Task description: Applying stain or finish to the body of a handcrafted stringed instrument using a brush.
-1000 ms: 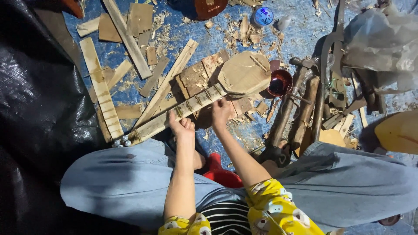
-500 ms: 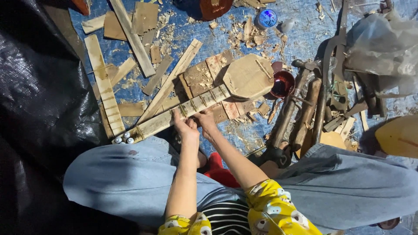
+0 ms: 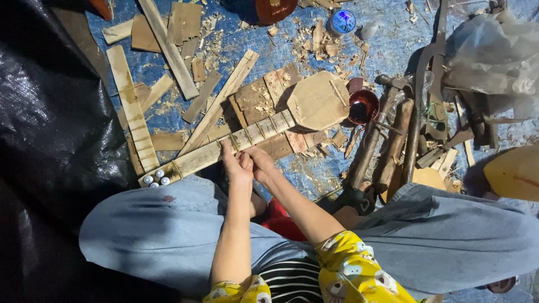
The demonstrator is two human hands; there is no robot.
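Far left, one black plastic sheet [image 3: 39,112] drapes beside my knee. Four silver tuning pegs [image 3: 156,177] cap the near end of the one unfinished wooden instrument [image 3: 252,132], which lies slanting across the wood scraps. My left hand [image 3: 237,164] and right hand [image 3: 259,163], touching each other, both pinch its neck. Right of its body sits one dark red bowl [image 3: 363,106]; far behind, one round blue-lidded tin [image 3: 342,21].

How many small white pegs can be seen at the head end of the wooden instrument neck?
3 pegs, clustered at the lower-left end of the neck, just above the person's left knee. More may sit hidden on the underside.
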